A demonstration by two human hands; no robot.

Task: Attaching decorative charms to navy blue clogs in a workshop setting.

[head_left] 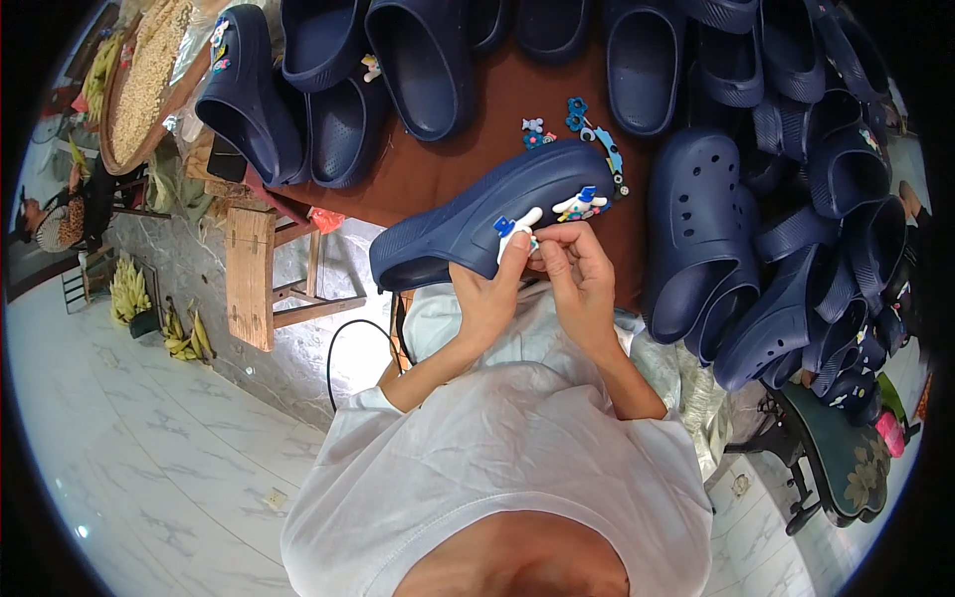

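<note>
A navy blue clog (448, 214) lies on its side in front of me, its toe pointing right and its opening toward my body. My left hand (485, 298) grips its near edge, some fingers hidden inside the shoe. The left thumb presses against a white cartoon shoe charm (517, 224) with a blue hat. At that charm's right edge, my right hand (582, 284) has thumb and index finger pinched together on it. A similar white and blue charm (580, 206) sits nearer the toe. Several loose small charms (576, 121) lie just beyond the clog.
The table has a brown cover (398, 184). Several navy clogs line its far side, and more are piled at the right (696, 219). A wooden stool (251, 279) stands to the left, below a round tray of pale grains (149, 90). A dark green chair (831, 448) is at lower right.
</note>
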